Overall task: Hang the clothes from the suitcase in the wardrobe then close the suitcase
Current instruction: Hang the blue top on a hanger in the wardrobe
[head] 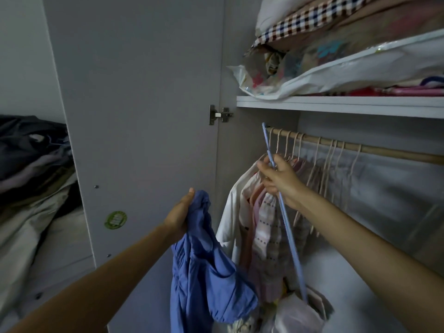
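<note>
Nearest us, our left hand (180, 213) grips a crumpled, soft blue garment (206, 267) before the open wardrobe door (139, 92). Our right hand (278, 180) clasps a thin blue plastic hanger (287, 227) just below the wooden rail (374, 150), among hung clothes (266, 227).

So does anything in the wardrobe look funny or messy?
Yes. The white plastic bag of bedding on the shelf sticks out over its front edge. Also, the blue garment is bunched in the left hand, not on a hanger, while the right hand holds a blue hanger tilted.
</note>
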